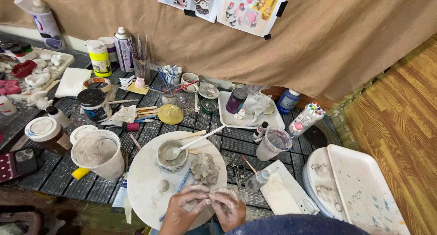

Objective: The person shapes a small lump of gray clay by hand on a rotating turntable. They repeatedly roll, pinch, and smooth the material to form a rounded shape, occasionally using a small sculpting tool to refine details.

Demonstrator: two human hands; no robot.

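A small piece of grey clay (207, 199) is pinched between the fingertips of both hands at the near edge of a round white board (144, 180); most of the piece is hidden by the fingers, so its shape cannot be told. The left hand (184, 204) and the right hand (230, 207) are smeared with wet clay, and their fingers are curled inward and pressed together around the piece, the two hands touching each other.

Just beyond the hands, a larger lump of grey clay (205, 168) is seen lying on the board. To its left a small bowl of grey slip (171, 155) is set on the board, with a white spoon (200, 138) leaning in it. A small clay ball (164, 185) lies near the bowl, and a blue pencil (181, 184) is laid between the ball and the lump.

Left of the board a white bucket (100, 154) coated with clay is placed on the dark slatted table (241, 144). To the right of the board, scissors (235, 173) and a small clear squeeze bottle (257, 180) are found. Farther right a paint-spattered white tray (364, 189) is set. At the back of the table, a glass of brushes (142, 67) and a spray can (123, 47) are stood before a brown paper backdrop (318, 39)
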